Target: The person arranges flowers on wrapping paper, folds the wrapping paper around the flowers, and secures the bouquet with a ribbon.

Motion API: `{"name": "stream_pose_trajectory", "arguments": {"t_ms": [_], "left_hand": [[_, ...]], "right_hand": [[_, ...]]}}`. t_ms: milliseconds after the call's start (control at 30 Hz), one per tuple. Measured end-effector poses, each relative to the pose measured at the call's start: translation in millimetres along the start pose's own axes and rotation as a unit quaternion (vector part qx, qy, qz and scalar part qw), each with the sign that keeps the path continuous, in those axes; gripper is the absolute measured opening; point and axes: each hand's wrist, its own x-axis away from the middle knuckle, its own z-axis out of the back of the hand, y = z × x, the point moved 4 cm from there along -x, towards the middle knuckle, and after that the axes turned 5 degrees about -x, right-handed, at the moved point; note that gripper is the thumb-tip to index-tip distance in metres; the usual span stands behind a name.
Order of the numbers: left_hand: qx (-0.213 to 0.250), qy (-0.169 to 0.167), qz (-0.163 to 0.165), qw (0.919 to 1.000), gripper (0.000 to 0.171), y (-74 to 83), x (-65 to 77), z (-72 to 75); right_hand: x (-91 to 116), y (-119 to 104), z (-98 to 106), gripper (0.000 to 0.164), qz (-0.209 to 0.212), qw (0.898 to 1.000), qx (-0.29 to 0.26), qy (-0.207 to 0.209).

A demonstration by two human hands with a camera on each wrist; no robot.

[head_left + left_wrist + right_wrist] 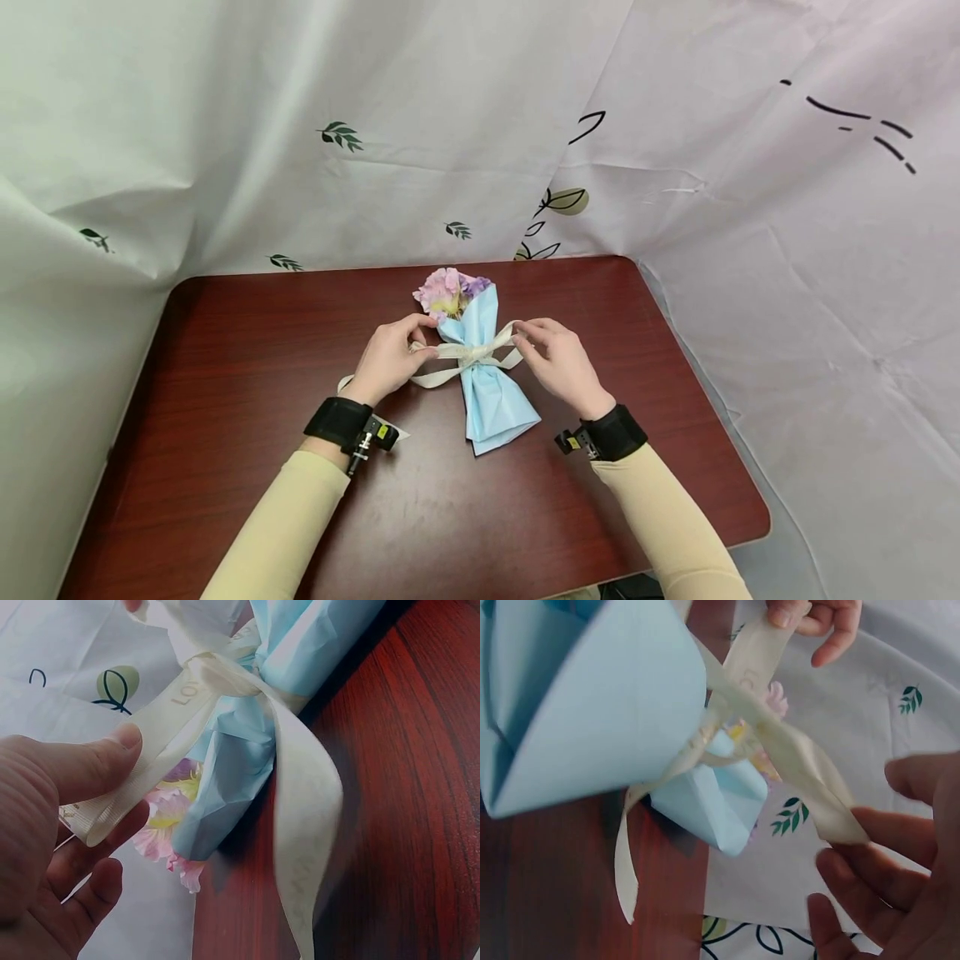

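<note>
A small bouquet of pink and purple flowers [442, 293], wrapped in light blue paper [498, 408], lies on the table. Around its waist a cream ribbon [477, 356] with printed letters is tied in a bow. My left hand [390, 357] pinches the left loop between thumb and index finger, as the left wrist view shows. At the right loop [829, 814], my right hand [558, 362] touches the ribbon's end with its fingers, while the thumb stands apart from it. A loose ribbon tail [307, 825] hangs beside the paper in the left wrist view.
The dark red-brown table [225, 400] has rounded corners. White cloth [262, 125] with leaf prints hangs behind it and on both sides. A black strap with a small camera [382, 433] sits on each wrist. A pale pointed end [401, 432] shows beside the left strap.
</note>
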Motion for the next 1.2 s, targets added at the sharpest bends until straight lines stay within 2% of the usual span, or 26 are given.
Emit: {"name": "stream_pose_trajectory", "arguments": {"t_ms": [133,233,300,400,500,567,633,700,733,867,933,1000,1033,1067,1100,1133,1167,1200], "left_hand": [[-0.004,-0.007,0.009,0.9999,0.040,-0.8,1.8,-1.0],[-0.006,-0.008,0.011,0.9999,0.040,-1.4,2.2,-1.5],[-0.006,-0.007,0.012,0.9999,0.039,-2.1,2.2,-1.6],[-0.008,-0.004,0.011,0.9999,0.037,-2.1,2.6,-1.4],[-0.009,-0.002,0.008,0.9999,0.036,-1.4,3.2,-1.2],[-0.013,-0.002,0.008,0.9999,0.034,-0.9,3.8,-0.9],[-0.021,-0.003,0.005,0.9998,0.030,-1.2,4.6,-0.8],[-0.030,-0.005,0.004,0.9995,0.025,-2.0,5.6,-1.0],[-0.034,-0.007,0.004,0.9994,0.022,-2.8,6.0,-1.4],[-0.048,-0.013,0.006,0.9987,0.012,-6.4,7.4,-3.0],[-0.053,-0.013,0.007,0.9985,0.008,-7.7,7.8,-3.5],[-0.056,-0.011,0.006,0.9984,0.006,-9.1,8.1,-4.0],[-0.058,-0.009,0.004,0.9983,0.006,-9.8,8.0,-4.4],[-0.059,-0.008,0.003,0.9982,0.005,-10.3,8.2,-4.6],[-0.060,-0.008,0.003,0.9982,0.004,-10.8,8.3,-5.0],[-0.061,-0.008,0.002,0.9981,0.004,-11.2,8.3,-5.3],[-0.062,-0.008,0.000,0.9980,0.004,-11.5,8.3,-5.6],[-0.064,-0.008,-0.001,0.9979,0.004,-12.0,8.2,-6.0]], "right_hand": [[4.6,0.9,-1.8,0.031,-0.013,0.997,-0.044,0.056],[7.5,4.3,-3.6,0.022,-0.043,0.988,-0.100,0.107],[8.1,7.2,-5.3,0.017,-0.068,0.981,-0.135,0.125],[6.3,10.7,-7.2,0.022,-0.092,0.978,-0.151,0.111],[4.6,15.4,-8.4,0.026,-0.099,0.984,-0.127,0.073],[4.9,19.9,-8.7,0.023,-0.102,0.987,-0.111,0.059],[6.7,26.9,-10.0,0.017,-0.125,0.981,-0.141,0.055],[9.4,34.8,-12.4,0.017,-0.167,0.961,-0.213,0.057],[10.9,38.7,-14.2,0.017,-0.189,0.946,-0.257,0.061],[16.2,47.9,-22.0,0.014,-0.259,0.871,-0.410,0.083],[17.8,48.9,-24.9,0.014,-0.277,0.841,-0.455,0.091],[19.1,49.1,-27.2,0.013,-0.294,0.818,-0.485,0.097],[19.6,49.4,-27.9,0.013,-0.300,0.813,-0.489,0.099],[20.0,49.5,-28.1,0.013,-0.303,0.812,-0.488,0.101],[20.1,49.8,-27.8,0.012,-0.303,0.818,-0.479,0.101],[20.0,50.3,-27.1,0.013,-0.299,0.830,-0.462,0.097],[19.4,50.8,-25.8,0.016,-0.288,0.850,-0.432,0.089],[18.5,51.2,-24.1,0.020,-0.272,0.876,-0.390,0.079]]}}
